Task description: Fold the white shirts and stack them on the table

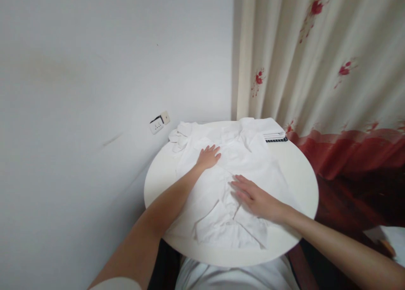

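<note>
The garment point(210, 193) lies across the surface point(303, 180), seemingly spread out but not yet smooth, creased towards its near edge. The left hand point(209, 156) rests on it, fingers splayed; the right hand's point(253, 196) are loosely parted over it, neither gripping anything.

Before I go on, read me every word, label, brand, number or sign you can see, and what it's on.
No readable text anywhere in view.
White garment: no label or lettering shows.
Wall socket: any markings are too small to read.
Dark strip with light marks, by the folded white stack: too small to tell whether it is pattern or lettering.
Curtain: red printed motifs, no words visible.
</note>
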The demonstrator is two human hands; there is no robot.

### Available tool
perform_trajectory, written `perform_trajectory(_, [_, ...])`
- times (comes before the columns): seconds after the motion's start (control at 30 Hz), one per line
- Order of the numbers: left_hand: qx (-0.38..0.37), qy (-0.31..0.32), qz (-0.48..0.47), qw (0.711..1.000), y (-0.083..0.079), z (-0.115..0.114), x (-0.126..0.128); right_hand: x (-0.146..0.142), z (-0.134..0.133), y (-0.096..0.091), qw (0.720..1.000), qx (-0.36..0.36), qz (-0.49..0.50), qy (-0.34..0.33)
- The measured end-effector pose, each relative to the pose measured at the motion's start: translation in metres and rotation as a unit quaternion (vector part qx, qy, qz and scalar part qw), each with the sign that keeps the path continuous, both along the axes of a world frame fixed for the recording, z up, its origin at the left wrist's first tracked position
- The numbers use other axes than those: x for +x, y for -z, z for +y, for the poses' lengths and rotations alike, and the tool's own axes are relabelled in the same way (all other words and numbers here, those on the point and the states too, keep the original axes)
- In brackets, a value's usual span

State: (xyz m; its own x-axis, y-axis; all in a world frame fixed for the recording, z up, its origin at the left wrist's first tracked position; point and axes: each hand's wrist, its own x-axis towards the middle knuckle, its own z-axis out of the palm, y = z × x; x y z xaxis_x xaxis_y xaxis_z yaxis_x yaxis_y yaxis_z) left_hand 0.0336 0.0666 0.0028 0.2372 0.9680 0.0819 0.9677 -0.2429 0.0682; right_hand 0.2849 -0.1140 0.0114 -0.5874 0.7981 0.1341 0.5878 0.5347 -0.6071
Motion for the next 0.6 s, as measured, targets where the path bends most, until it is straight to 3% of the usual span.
perform_trajectory(0.13, [-0.057, 0.031, -0.012, 0.998, -0.019, -0.012, -0.002, 0.002, -0.015, 0.009, 0.997, 0.045, -0.056, -0.012])
perform_trajectory(0.23, [-0.126, 0.087, -0.016, 0.988, -0.042, -0.037, -0.003, 0.003, -0.021, 0.01, 0.994, 0.077, -0.081, -0.007])
perform_trajectory(0.4, [-0.13, 0.188, -0.023, 0.973, -0.064, -0.121, -0.003, 0.003, -0.02, 0.011, 0.993, 0.09, -0.077, -0.01])
perform_trajectory(0.5, [-0.132, 0.294, -0.059, 0.945, -0.062, -0.178, -0.005, 0.005, -0.02, 0.012, 0.995, 0.088, -0.045, -0.016])
perform_trajectory(0.6, [-0.119, 0.337, -0.107, 0.928, -0.056, -0.221, -0.008, 0.01, -0.026, 0.007, 0.995, 0.08, 0.02, -0.048])
